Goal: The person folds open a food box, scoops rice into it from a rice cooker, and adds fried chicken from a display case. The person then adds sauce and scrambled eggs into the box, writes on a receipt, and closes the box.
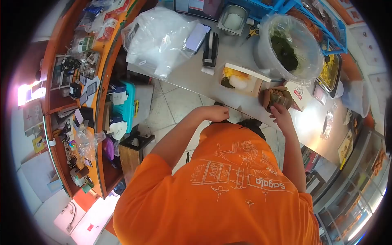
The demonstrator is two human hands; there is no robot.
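Observation:
My left hand [219, 114] is closed in a loose fist in front of the table's near edge; whatever it holds, if anything, is hidden. My right hand [281, 115] has its fingertips on a brown bowl- or pouch-like thing [267, 98] at the table edge. Inside that lie folded, flat pieces resembling banknotes, and the fingers seem to pinch at them. Just left of it sits an open white food box [255, 87] with rice, something yellow and dark greens. A white carton with red print [299, 96] stands to the right of the brown thing.
A large plastic-lined tub [265, 45] holds dark greens. Near it are scissors [252, 32], a metal container [232, 18] and a tray of yellow food [328, 73]. A tape dispenser [210, 49] and plastic bags [157, 38] lie left on the metal table. Cluttered orange shelves [106, 61] stand left.

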